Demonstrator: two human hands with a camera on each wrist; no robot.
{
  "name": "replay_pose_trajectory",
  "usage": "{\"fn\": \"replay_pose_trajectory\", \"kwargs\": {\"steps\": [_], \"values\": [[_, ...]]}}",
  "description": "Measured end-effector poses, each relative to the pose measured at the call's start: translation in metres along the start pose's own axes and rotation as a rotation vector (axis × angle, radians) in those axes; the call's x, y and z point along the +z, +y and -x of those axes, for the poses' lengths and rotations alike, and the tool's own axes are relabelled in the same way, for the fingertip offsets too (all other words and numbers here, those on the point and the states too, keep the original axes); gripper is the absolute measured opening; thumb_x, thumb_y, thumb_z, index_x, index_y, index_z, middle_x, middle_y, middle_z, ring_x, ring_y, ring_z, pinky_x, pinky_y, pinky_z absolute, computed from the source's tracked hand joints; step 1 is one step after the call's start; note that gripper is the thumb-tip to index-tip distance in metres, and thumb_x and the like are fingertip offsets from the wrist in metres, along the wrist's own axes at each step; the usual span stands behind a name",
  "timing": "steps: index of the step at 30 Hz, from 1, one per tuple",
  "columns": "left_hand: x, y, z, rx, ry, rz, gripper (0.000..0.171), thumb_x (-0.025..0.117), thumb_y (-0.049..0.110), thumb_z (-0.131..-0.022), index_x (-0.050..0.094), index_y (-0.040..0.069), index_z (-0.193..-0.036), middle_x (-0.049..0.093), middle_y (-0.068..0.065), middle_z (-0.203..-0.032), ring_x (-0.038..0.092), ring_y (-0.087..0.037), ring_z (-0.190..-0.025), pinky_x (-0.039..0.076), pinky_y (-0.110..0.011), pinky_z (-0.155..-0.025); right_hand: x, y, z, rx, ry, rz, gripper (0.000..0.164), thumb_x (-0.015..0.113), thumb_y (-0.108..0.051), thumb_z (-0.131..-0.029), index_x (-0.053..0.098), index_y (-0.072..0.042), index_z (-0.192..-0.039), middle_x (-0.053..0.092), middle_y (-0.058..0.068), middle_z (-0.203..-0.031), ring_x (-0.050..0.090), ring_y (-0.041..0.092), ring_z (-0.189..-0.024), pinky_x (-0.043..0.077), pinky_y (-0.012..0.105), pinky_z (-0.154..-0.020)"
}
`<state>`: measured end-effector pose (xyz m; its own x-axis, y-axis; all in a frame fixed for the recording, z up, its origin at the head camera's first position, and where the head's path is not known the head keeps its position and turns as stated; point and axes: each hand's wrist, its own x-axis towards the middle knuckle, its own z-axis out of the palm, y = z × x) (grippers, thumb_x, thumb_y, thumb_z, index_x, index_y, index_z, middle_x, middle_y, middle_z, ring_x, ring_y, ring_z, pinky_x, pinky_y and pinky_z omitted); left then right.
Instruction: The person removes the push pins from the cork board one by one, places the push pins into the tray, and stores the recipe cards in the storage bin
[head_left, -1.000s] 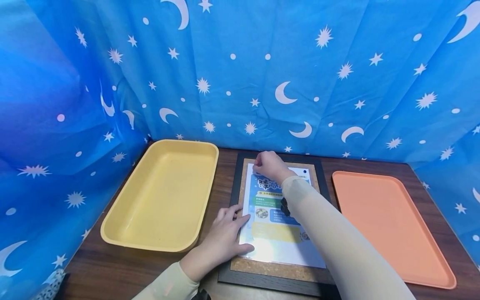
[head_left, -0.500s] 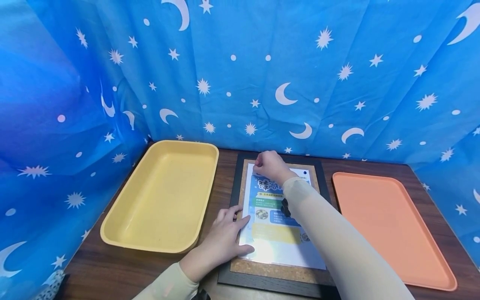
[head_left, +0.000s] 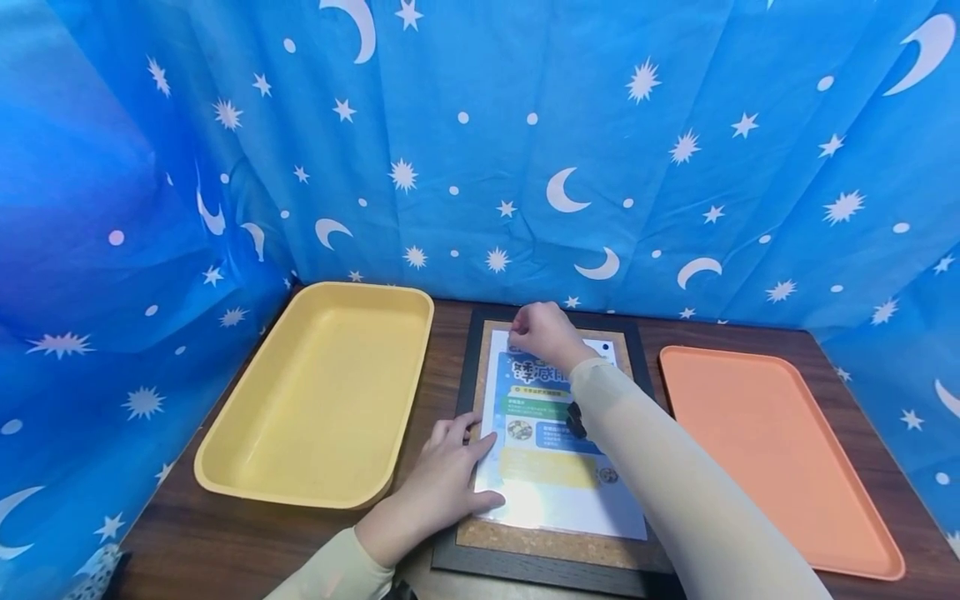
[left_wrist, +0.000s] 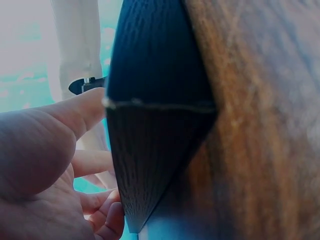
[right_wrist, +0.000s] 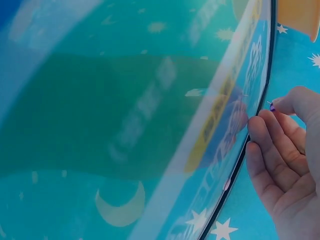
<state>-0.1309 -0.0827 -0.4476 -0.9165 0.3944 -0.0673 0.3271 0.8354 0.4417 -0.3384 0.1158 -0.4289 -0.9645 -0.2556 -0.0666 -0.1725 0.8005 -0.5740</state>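
Observation:
A glossy printed sheet point(head_left: 517, 492) lies on a cork board point(head_left: 525, 537) with a black frame point(head_left: 540, 575). At the sheet's top left corner, my right hand point(head_left: 547, 332) pinches a small purple push pin point(right_wrist: 272, 106), its bare metal needle showing in the right wrist view. Another dark pin point(head_left: 606, 347) sits at the sheet's top right corner. My left hand point(head_left: 442, 479), fingers spread, rests along the left side of the sheet and frame, its thumb on the sheet's lower left. In the left wrist view its fingers reach past the frame's edge.
A deep yellow tub point(head_left: 375, 492) stands left of the board, and a shallow orange tray point(head_left: 750, 433) lies to its right. Both rest on a dark wooden table point(head_left: 195, 550). A blue curtain point(head_left: 480, 150) with moons and stars closes off the back and sides.
The head view has shifted slightly. My right hand has moved a little to the right over the sheet's top, uncovering slightly more print. My left hand has stayed in place.

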Motion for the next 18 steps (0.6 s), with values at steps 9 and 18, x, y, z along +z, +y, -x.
{"fn": "replay_pose_trajectory", "kwargs": {"steps": [9, 18], "values": [[0.000, 0.000, 0.001, 0.000, 0.008, -0.002, 0.083, 0.085, 0.053, -0.079, 0.060, 0.012, -0.146, 0.039, -0.013, -0.162, 0.040, -0.031, -0.131, 0.042, -0.050, -0.104, -0.007, 0.000, 0.005, -0.015, 0.011, 0.005, 0.009, 0.073, -0.026, -0.096, 0.073, -0.018, -0.099, 0.073, 0.000, -0.098, 0.070, 0.020, -0.090, 0.058, 0.043, -0.095], [0.000, 0.002, 0.002, 0.011, 0.011, -0.004, 0.082, 0.085, 0.052, -0.080, 0.059, 0.010, -0.146, 0.038, -0.015, -0.162, 0.040, -0.031, -0.131, 0.041, -0.051, -0.104, -0.017, 0.003, 0.027, -0.019, 0.030, -0.012, 0.012, 0.072, -0.026, -0.097, 0.073, -0.017, -0.104, 0.075, 0.002, -0.104, 0.070, 0.021, -0.095, 0.057, 0.043, -0.097]]}}
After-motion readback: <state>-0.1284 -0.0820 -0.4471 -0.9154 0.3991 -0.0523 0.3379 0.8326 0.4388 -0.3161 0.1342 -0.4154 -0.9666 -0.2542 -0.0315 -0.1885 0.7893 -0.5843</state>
